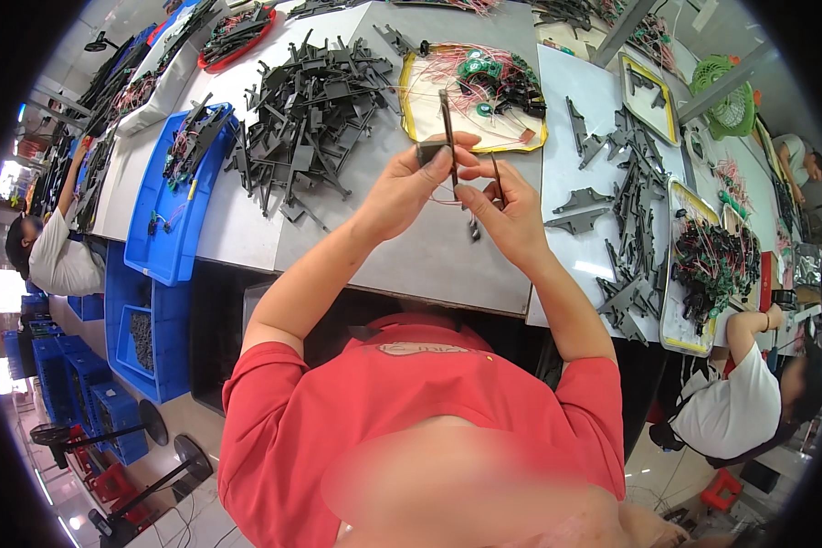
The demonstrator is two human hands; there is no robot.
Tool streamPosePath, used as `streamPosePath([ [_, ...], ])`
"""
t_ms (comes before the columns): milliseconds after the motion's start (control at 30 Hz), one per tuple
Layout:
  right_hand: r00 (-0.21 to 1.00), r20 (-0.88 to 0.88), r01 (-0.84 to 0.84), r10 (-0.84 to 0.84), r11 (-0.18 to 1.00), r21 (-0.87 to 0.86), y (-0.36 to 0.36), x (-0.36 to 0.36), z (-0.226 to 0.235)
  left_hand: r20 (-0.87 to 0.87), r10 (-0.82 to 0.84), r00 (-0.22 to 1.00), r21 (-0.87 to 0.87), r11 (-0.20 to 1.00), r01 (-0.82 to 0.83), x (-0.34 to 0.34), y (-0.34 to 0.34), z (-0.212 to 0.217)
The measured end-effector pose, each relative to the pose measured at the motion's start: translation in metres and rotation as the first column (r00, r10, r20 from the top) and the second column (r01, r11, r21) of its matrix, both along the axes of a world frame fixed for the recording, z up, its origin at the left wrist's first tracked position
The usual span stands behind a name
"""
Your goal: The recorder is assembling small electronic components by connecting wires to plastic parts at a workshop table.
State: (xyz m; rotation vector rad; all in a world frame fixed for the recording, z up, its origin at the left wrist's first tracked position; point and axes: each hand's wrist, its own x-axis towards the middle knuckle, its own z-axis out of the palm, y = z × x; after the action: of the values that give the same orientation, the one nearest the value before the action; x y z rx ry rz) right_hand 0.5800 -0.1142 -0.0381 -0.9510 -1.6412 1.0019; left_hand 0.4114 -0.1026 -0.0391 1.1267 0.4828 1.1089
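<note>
My left hand (399, 187) is closed around a long, narrow black plastic part (447, 123), held upright above the table's near part. The part has a wider flat section by my thumb. Close beside it, my right hand (511, 215) pinches a thin dark pointed tool (497, 179), whose exact kind I cannot make out. Thin pale wires (444, 200) loop between the two hands. A small dark piece (474, 228) dangles just under my right fingers. Beyond my hands lies a yellow-rimmed tray (411, 100) with red wires, green round boards and black components.
A big pile of black plastic parts (310, 110) covers the table to the left, beside a blue bin (160, 239). More black parts (630, 192) lie at right, near another filled tray (688, 345). Co-workers (731, 411) sit at right and at the far left.
</note>
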Motion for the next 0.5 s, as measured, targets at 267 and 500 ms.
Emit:
streamPosePath([
  [267, 0.984, -0.159, 0.071, -0.083, 0.994, -0.08, 0.003, -0.001, 0.013, 0.012, 0.085, 0.996, 0.042, 0.995, -0.085, 0.003, -0.008, 0.018],
  [500, 0.862, -0.506, -0.151, -0.041, 0.931, -0.332, 0.004, -0.005, 0.021, -0.298, 0.275, 0.914, 0.261, 0.945, -0.199, -0.005, -0.008, 0.013],
])
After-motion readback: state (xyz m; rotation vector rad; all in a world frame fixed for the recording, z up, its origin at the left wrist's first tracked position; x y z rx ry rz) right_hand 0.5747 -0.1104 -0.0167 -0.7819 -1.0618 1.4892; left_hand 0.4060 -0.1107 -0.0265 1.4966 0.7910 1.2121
